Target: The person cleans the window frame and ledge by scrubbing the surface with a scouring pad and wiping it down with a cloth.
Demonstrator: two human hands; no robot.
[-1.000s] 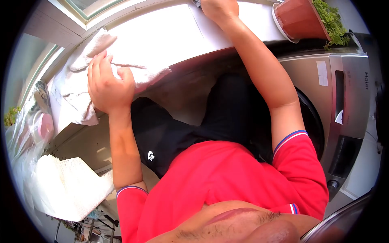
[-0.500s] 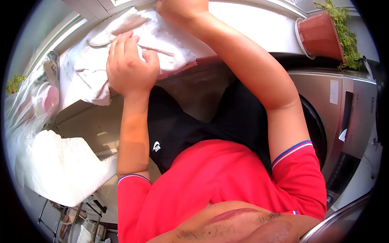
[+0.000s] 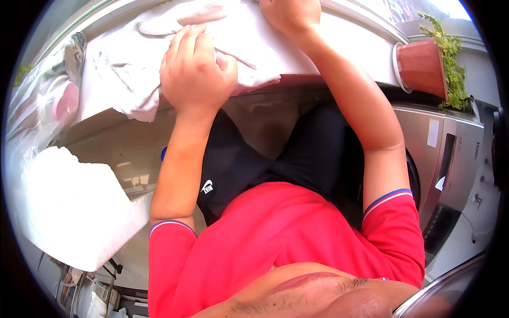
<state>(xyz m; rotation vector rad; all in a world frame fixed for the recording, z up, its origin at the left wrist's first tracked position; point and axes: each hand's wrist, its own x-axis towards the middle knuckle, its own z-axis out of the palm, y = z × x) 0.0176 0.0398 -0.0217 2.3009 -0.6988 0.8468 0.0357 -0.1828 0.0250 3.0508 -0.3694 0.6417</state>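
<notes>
A white towel (image 3: 127, 69) with pinkish edges lies rumpled along the white sill, one corner hanging over the front edge. My left hand (image 3: 199, 71) rests palm down on it, fingers stretched over a fold and thumb held apart. Farther right, my right hand (image 3: 291, 16) is over the sill at the upper border of the view. Its fingers are mostly cut off by the frame, and a small dark bit shows beside them; I cannot make out whether it holds anything.
A potted green plant (image 3: 421, 66) stands at the sill's right end, above a silver washing machine (image 3: 424, 127). To the left are a clear plastic bag (image 3: 32, 122) with a pink item (image 3: 65, 100) and a large white padded piece (image 3: 79, 206). A metal rack (image 3: 79, 286) stands lower left.
The whole view has shifted. My right hand has moved rightward along the sill, away from the towel. My left hand stays on the towel, whose upper fold looks flatter.
</notes>
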